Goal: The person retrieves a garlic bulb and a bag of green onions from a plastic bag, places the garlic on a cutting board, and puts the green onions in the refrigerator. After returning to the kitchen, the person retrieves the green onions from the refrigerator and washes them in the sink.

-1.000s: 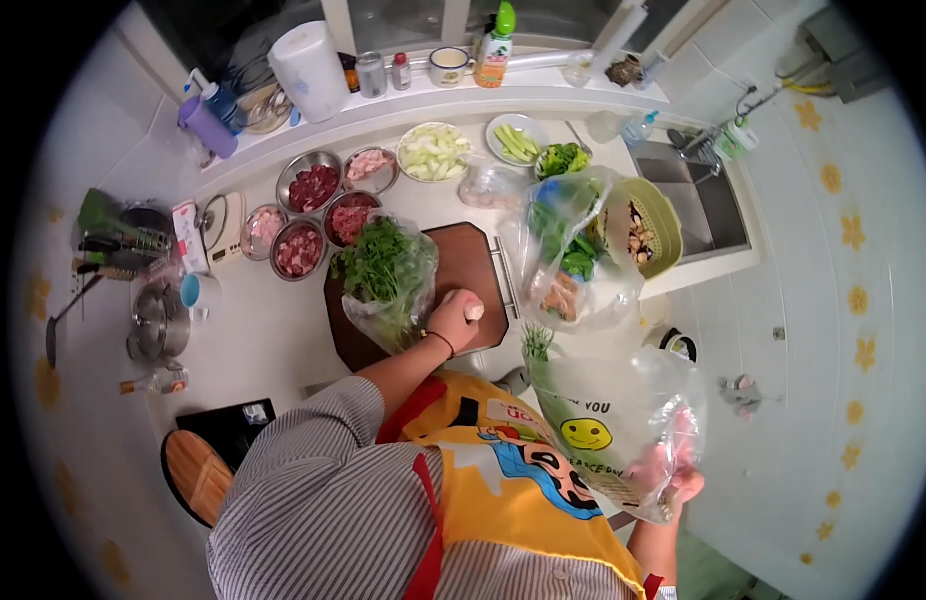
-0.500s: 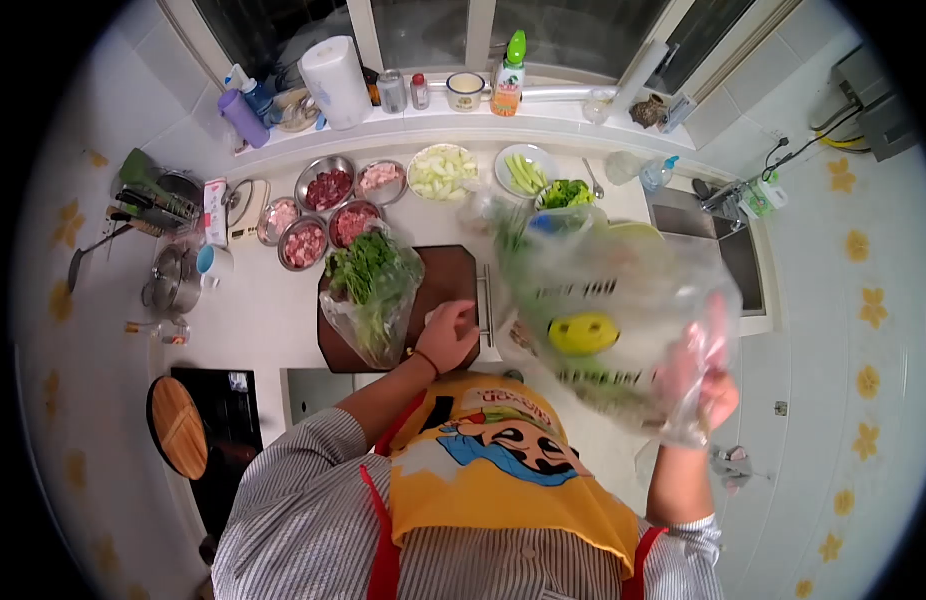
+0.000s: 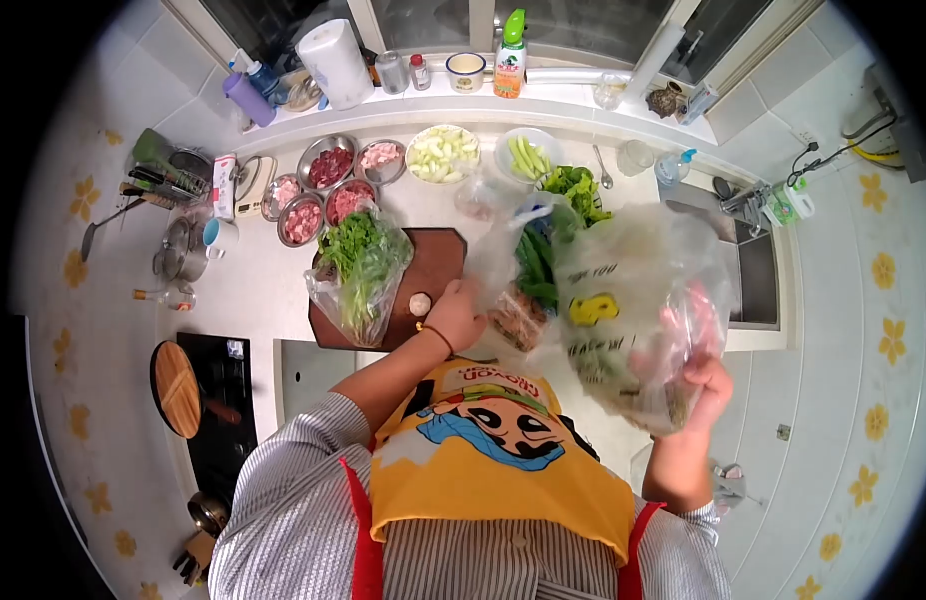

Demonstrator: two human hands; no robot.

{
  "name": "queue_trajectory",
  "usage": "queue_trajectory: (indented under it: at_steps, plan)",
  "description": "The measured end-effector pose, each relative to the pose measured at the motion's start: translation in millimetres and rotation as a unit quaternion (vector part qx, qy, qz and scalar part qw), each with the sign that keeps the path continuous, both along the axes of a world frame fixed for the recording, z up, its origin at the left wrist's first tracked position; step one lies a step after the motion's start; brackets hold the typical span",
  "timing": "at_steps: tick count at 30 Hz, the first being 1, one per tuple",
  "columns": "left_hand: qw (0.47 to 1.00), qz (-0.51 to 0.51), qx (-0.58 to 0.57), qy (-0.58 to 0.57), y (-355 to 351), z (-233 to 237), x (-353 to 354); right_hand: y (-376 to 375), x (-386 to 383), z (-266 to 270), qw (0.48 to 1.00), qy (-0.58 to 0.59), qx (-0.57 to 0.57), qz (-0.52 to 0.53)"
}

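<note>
Plastic bag [image 3: 633, 300]: printed, translucent; raised at 3 o'clock, gripped in your right hand [image 3: 705, 385];
Left hand [image 3: 453, 315]: on the cutting board [image 3: 438, 260] edge, centre; grip cannot be told;
Risk: the bag, if it swings, may knock the leafy greens [image 3: 573, 190] at 12 o'clock.

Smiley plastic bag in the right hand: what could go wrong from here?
1. The smiley plastic bag is gripped by the right hand alone; its greens could spill out.
2. It is close to the second bag on the counter and might knock it over.
3. The small round piece lies loose by the left hand on the cutting board and could roll off.
</note>
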State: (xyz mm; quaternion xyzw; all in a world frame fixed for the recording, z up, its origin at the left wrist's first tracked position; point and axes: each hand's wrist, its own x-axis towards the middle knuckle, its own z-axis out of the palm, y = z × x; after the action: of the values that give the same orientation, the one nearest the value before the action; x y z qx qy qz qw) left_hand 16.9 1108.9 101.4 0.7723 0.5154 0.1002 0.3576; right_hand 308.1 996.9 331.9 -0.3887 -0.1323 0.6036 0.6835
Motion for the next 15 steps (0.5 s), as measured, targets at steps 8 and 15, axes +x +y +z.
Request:
queue_trajectory:
  at_steps: [8, 15]
  plan:
    - [0.989, 0.008, -0.121, -0.079, 8.5, 9.9, -19.7, 38.1, -22.0, -42.5, 0.998, 0.008, -0.049, 0.046]
    - [0.984, -0.096, -0.077, -0.131, 14.0, -4.4, -42.6, 104.6, -109.8, -104.2, 0.984, -0.154, 0.016, -0.083]
